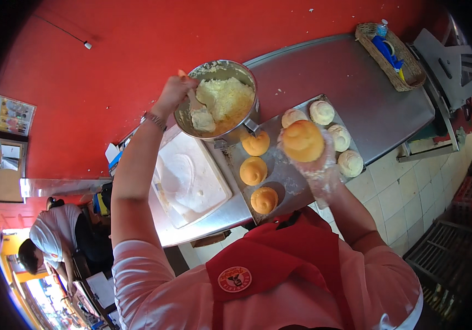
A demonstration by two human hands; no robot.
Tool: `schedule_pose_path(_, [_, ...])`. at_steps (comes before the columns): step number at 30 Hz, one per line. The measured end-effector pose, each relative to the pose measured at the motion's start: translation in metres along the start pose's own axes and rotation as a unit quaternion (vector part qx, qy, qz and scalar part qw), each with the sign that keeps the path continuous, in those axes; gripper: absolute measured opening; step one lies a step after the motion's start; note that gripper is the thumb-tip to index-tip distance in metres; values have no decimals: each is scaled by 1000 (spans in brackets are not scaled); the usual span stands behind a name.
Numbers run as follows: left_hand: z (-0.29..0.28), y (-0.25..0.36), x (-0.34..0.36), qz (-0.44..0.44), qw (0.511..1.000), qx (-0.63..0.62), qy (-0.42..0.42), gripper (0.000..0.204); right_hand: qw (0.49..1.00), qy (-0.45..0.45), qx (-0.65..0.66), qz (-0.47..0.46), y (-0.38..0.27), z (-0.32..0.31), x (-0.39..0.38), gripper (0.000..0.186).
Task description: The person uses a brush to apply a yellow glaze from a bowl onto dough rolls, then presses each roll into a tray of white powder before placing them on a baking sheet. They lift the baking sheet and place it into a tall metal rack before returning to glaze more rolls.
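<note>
A red apron [280, 258] lies nearest; beyond it the right hand [324, 168], smeared white, grasps a golden bun [303, 141] raised over a metal tray [295, 197] of bare buns [253, 171] and pale-topped buns [339, 137]; the left hand [175, 94] grips a spatula [202, 119] in a bowl [248, 122] of pale cream [226, 96]; coating seems in hand; the next move probably calls for loading the spatula, holding the bun steady.

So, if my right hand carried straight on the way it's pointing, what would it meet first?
Past the golden bun in your right hand, probably the white-coated bun nearest the mixing bowl. Depth is unclear, though; a raised hand might pass above it.
</note>
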State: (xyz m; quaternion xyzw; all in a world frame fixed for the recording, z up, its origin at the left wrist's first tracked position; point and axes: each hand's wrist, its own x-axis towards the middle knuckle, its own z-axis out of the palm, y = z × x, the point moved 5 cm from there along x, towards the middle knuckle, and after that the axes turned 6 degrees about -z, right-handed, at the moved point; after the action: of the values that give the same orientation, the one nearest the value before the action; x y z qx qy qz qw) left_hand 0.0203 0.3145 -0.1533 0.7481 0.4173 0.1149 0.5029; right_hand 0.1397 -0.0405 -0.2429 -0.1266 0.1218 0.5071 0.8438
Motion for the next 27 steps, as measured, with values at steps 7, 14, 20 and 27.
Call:
schedule_pose_path(7, [32, 72, -166, 282, 922, -150, 219, 26, 998, 25, -16, 47, 74, 12, -3, 57])
schedule_pose_path(14, [104, 63, -332, 696, 693, 141, 124, 21, 994, -98, -17, -34, 92, 18, 4, 44])
schedule_pose_path(20, [17, 93, -218, 194, 948, -194, 165, 26, 996, -71, -36, -42, 113, 41, -28, 37])
schedule_pose_path(27, [81, 86, -360, 636, 755, 67, 144, 8, 978, -194, -15, -72, 118, 36, -17, 50])
